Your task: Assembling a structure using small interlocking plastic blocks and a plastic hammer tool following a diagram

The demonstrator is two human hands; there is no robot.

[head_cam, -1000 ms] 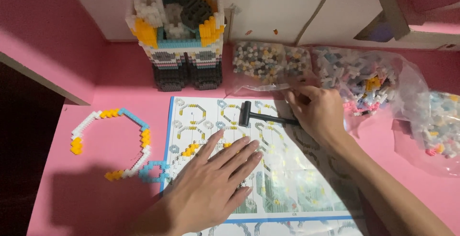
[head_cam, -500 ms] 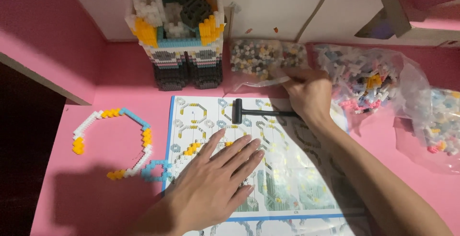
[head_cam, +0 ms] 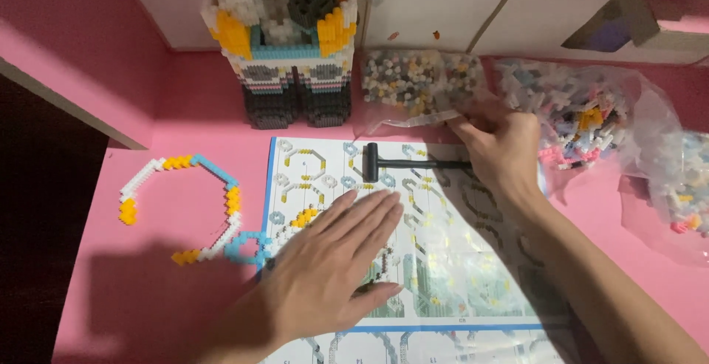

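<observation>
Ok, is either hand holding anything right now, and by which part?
The right hand holds the small black hammer by the end of its handle. The left hand grips nothing, lying flat on the instruction sheet.

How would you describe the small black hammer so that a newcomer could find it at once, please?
Start at the printed instruction sheet on the pink table. Near its top edge lies the small black hammer, its handle running to the right hand. It is the only black tool among pale blocks.
</observation>
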